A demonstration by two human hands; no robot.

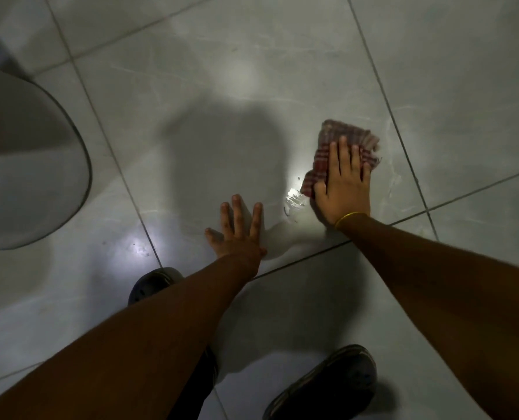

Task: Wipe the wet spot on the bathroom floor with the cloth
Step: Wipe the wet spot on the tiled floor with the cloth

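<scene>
A red-and-white checked cloth (pixel 344 137) lies crumpled on the grey tiled floor (pixel 221 86), right of centre. My right hand (pixel 344 184) presses flat on top of it, thumb hooked round its near-left edge; a yellow band circles that wrist. A small glistening wet spot (pixel 294 201) shines on the tile just left of the cloth's near corner. My left hand (pixel 237 228) rests flat on the floor with its fingers spread, holding nothing, a little left of the puddle.
A large white rounded fixture (pixel 31 165) fills the left edge. My two dark slippers stand near the bottom, one (pixel 149 286) behind my left forearm, the other (pixel 327 386) at lower right. Dark grout lines cross the tiles.
</scene>
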